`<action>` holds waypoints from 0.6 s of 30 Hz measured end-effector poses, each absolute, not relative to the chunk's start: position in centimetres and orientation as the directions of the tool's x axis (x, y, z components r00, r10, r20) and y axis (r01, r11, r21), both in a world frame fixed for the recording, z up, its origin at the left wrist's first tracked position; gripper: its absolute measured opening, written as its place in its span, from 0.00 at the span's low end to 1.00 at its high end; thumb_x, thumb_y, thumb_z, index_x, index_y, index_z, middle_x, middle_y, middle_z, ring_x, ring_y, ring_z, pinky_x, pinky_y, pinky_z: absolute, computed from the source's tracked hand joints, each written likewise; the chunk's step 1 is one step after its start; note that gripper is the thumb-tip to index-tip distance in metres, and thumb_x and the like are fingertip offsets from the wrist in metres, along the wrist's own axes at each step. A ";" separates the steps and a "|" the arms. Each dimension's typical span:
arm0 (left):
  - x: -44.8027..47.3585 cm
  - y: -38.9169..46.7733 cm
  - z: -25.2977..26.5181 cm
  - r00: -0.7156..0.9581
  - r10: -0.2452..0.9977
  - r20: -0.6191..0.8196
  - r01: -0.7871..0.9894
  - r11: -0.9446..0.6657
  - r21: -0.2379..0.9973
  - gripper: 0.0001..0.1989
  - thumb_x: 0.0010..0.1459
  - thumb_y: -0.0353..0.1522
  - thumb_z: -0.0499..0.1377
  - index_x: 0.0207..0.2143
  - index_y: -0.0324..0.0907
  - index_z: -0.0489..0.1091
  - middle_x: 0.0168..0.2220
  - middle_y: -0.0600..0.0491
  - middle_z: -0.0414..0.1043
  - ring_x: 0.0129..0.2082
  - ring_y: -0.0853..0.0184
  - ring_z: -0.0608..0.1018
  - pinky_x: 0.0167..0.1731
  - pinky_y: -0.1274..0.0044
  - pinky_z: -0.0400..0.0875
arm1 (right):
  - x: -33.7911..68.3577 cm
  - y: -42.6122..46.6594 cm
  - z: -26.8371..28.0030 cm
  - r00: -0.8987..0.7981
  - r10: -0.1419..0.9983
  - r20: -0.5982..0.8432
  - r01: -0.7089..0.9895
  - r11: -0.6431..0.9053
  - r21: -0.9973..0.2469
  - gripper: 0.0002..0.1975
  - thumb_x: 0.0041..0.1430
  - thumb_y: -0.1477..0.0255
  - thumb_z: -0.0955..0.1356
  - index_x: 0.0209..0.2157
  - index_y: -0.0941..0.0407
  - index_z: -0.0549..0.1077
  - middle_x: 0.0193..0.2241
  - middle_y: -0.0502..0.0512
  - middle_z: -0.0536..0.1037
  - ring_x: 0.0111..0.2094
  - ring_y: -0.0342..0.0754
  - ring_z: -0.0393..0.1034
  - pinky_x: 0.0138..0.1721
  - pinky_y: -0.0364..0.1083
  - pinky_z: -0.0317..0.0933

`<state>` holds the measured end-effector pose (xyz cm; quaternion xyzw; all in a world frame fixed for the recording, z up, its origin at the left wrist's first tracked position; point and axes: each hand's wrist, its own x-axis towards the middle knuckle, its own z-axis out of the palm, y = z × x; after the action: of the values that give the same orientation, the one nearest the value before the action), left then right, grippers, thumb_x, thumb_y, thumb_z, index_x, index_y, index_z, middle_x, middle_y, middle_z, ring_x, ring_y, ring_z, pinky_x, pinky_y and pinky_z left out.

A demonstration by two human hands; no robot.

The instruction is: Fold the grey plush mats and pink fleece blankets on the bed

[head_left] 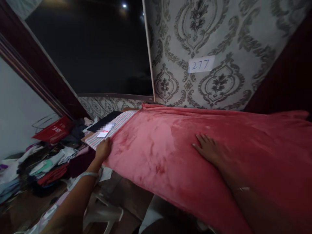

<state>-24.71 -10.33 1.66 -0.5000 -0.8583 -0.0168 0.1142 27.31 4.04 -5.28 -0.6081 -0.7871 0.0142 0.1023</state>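
Note:
A pink-red plush blanket [151, 146] lies spread over a long surface, its front edge hanging down towards me. My left hand [103, 150] is closed on the blanket's left edge, near the front corner; its fingertips are partly hidden. Farther right, my right hand [207, 148] rests palm down on the plush with its fingers spread, holding nothing. Beyond my left hand, a striped cloth [123, 119] shows from beside the blanket, and a phone [103, 132] with a lit screen lies on it.
A dark folder-like sheet [104, 121] lies behind the phone. At left are heaped clothes [56, 162] and a red bag [55, 130]. A pale plastic stool [104, 211] stands below my left arm. Behind are a large black screen [97, 48] and a patterned wall with a "277" paper [201, 64].

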 end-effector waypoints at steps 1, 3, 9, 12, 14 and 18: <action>-24.4 -10.4 1.9 -0.484 0.849 0.212 0.856 0.509 -0.085 0.24 0.69 0.35 0.43 0.61 0.34 0.63 0.52 0.34 0.73 0.49 0.51 0.79 0.45 0.66 0.72 | 27.2 3.7 -4.7 -0.243 0.961 0.134 0.951 0.263 -0.160 0.32 0.68 0.57 0.58 0.69 0.58 0.59 0.69 0.64 0.57 0.69 0.61 0.50 0.67 0.64 0.46; -24.1 -10.4 2.4 -0.499 0.844 0.196 0.850 0.521 -0.081 0.23 0.69 0.34 0.41 0.59 0.35 0.64 0.52 0.33 0.72 0.46 0.50 0.80 0.41 0.66 0.72 | 27.3 2.4 -3.7 -0.282 0.951 0.124 0.934 0.302 -0.190 0.32 0.68 0.59 0.59 0.69 0.58 0.59 0.69 0.63 0.56 0.69 0.62 0.50 0.68 0.64 0.45; -25.1 -10.0 3.1 -0.525 0.846 0.097 0.843 0.532 -0.076 0.23 0.69 0.34 0.40 0.50 0.32 0.70 0.46 0.32 0.76 0.45 0.49 0.81 0.39 0.66 0.72 | 30.1 -4.4 -4.0 -0.503 0.856 0.118 0.825 0.517 -0.229 0.32 0.67 0.58 0.63 0.69 0.51 0.58 0.70 0.59 0.53 0.71 0.65 0.43 0.68 0.68 0.43; -25.4 -9.6 3.7 -0.534 0.845 0.026 0.842 0.534 -0.078 0.17 0.68 0.33 0.45 0.45 0.34 0.71 0.44 0.34 0.78 0.44 0.53 0.81 0.38 0.70 0.73 | 32.3 -7.6 -5.2 -0.530 0.842 0.104 0.810 0.539 -0.233 0.33 0.68 0.60 0.63 0.71 0.51 0.54 0.71 0.58 0.51 0.71 0.61 0.42 0.69 0.67 0.41; -25.1 -9.3 4.2 -0.556 0.830 0.038 0.819 0.555 -0.144 0.16 0.68 0.32 0.46 0.44 0.34 0.71 0.46 0.35 0.78 0.45 0.53 0.81 0.39 0.69 0.73 | 33.6 -9.2 -5.8 -0.518 0.846 0.128 0.808 0.533 -0.252 0.32 0.69 0.61 0.62 0.71 0.51 0.54 0.71 0.58 0.51 0.71 0.59 0.42 0.69 0.66 0.40; -21.7 -8.0 5.0 -0.351 0.888 0.298 0.844 0.438 -0.311 0.19 0.65 0.27 0.45 0.52 0.30 0.69 0.51 0.32 0.74 0.53 0.45 0.76 0.47 0.58 0.72 | 35.2 -11.4 -6.0 -0.481 0.867 0.129 0.813 0.496 -0.305 0.30 0.70 0.62 0.61 0.70 0.50 0.55 0.71 0.57 0.50 0.71 0.59 0.42 0.69 0.67 0.41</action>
<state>-21.74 -8.01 5.05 -0.5279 -0.8202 0.0512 0.2147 35.20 -11.40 -5.97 -0.4914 -0.8546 0.1014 0.1338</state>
